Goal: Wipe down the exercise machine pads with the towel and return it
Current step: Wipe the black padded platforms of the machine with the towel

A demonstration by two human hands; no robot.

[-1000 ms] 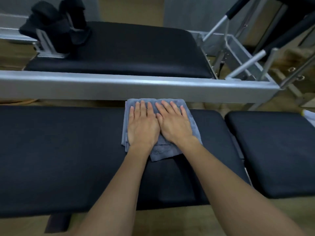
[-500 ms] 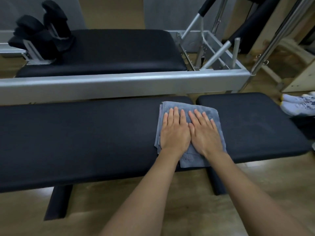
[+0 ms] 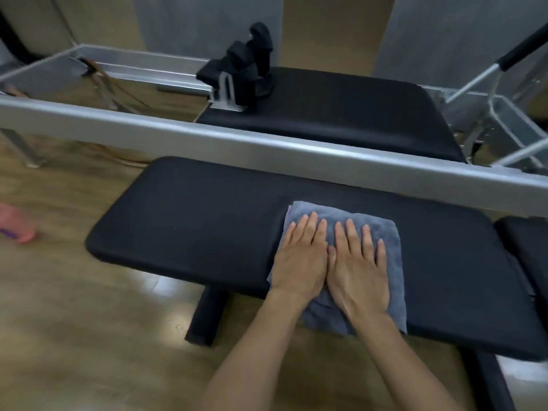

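A folded grey-blue towel [image 3: 382, 232] lies on the right half of the long black bench pad [image 3: 192, 226]. My left hand [image 3: 299, 259] and my right hand [image 3: 360, 271] rest side by side on top of it, palms down, fingers stretched out flat and pressing it onto the pad. Neither hand curls around the cloth. The towel's near edge hangs slightly over the pad's front edge. A second black pad [image 3: 530, 250] adjoins at the far right. Behind the silver rail sits the machine's black carriage pad [image 3: 355, 114].
The silver frame rail [image 3: 207, 134] runs across just behind the bench pad. Black shoulder rests [image 3: 243, 72] stand on the carriage's left end, and a foot bar [image 3: 504, 60] rises at the right. A pink object [image 3: 14, 226] lies on the wooden floor at left. Black bench legs [image 3: 207, 315] stand below.
Both hands have slid the towel back leftward from the pad's right end. The view has swung left, so the pad's left end and the floor beyond now show.
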